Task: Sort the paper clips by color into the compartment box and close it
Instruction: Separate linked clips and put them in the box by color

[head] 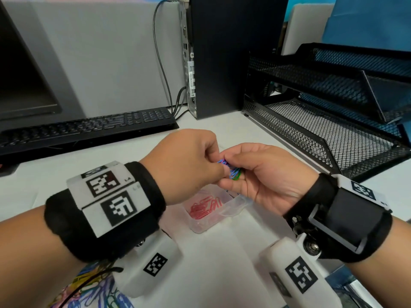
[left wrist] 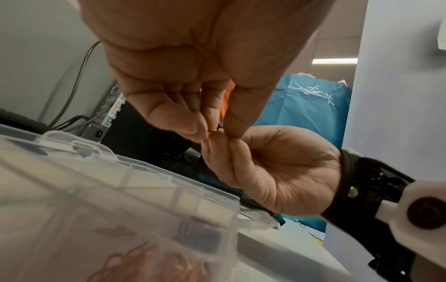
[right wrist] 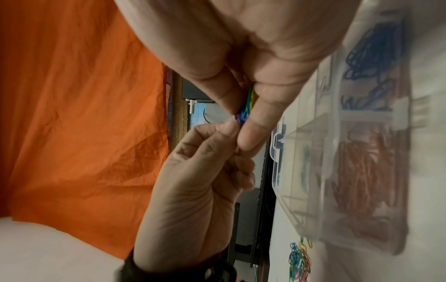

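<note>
Above the clear compartment box (head: 231,206) on the white worktop (head: 222,258), the right hand (head: 266,174) cups one small bunch of paper clips (head: 232,171) (blue, purple and green; too tangled to count), fingers (right wrist: 224,91) curled round it, while the left hand (head: 186,161) pinches at the bunch with thumb and fingertips pressed together. In the box one compartment holds a heap of red clips (head: 205,207) and another blue clips (right wrist: 369,63), and one loose pile of mixed clips (right wrist: 299,261) lies on the worktop beside it
</note>
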The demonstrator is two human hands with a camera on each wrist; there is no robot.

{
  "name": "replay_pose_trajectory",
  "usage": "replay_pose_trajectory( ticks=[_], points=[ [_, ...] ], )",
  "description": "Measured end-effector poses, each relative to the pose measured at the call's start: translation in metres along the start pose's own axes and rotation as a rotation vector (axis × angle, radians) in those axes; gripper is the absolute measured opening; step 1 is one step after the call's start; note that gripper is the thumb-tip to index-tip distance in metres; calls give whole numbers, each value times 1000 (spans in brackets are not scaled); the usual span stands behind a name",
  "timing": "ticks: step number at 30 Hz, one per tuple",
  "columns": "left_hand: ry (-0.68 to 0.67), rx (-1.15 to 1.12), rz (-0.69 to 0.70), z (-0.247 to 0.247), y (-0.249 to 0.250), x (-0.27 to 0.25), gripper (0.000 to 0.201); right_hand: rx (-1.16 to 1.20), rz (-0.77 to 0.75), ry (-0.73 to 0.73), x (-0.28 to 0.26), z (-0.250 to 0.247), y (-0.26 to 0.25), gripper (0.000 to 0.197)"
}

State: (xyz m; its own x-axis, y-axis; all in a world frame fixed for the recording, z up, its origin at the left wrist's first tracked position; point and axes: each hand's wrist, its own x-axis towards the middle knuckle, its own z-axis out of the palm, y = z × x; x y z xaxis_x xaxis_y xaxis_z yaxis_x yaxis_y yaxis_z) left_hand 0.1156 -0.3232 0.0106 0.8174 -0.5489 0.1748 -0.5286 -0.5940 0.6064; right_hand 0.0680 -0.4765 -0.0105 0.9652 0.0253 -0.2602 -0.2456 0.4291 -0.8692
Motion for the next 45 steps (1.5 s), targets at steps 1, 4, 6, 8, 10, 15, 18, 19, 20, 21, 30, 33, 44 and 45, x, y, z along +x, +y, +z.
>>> replay_pose_trajectory(
  ticks=[1, 4, 6, 8, 10, 15, 18, 19, 20, 21, 30, 33, 44, 45],
  points=[
    [6, 23, 1, 1, 0, 1, 16, 3, -6, -1, 0, 0, 1, 16],
    [-7, 71, -20, 0, 3, 5, 9, 13, -15, 5, -1, 0, 2, 12],
    [-24, 65, -55, -1, 4, 8, 4, 15, -2, -4, -1, 0, 2, 17],
    [-47, -10, -105, -2, 2, 12, 6, 18, 6, -7, -2, -2, 1, 20],
    [-77, -152, -172, -2, 1, 17, 6, 19, -6, 7, -2, -3, -1, 17],
    [-123, -378, -227, -2, 3, 30, 14, -13, -58, 59, -2, -6, -8, 10],
    [-88, -398, -238, -5, 3, 41, 17, -37, -97, 134, -1, -14, -19, 10],
    [-76, -378, -242, -6, 2, 46, 16, -37, -107, 154, 0, -18, -23, 11],
    [-71, -347, -249, -7, 0, 50, 16, -35, -113, 171, 0, -22, -26, 11],
    [-74, -310, -258, -7, -3, 53, 15, -35, -114, 182, 0, -26, -28, 11],
    [-173, -164, -310, 3, -19, 69, 9, -44, -34, 138, 4, -41, -29, 20],
    [-172, -170, -293, -1, -17, 70, 10, -42, -1, 115, 4, -43, -30, 24],
    [-322, -77, -108, 9, 29, 64, 13, -117, 34, 94, 11, -40, -26, 23],
    [-328, -57, -104, 10, 30, 65, 13, -119, 32, 97, 11, -41, -26, 26]
  ],
)
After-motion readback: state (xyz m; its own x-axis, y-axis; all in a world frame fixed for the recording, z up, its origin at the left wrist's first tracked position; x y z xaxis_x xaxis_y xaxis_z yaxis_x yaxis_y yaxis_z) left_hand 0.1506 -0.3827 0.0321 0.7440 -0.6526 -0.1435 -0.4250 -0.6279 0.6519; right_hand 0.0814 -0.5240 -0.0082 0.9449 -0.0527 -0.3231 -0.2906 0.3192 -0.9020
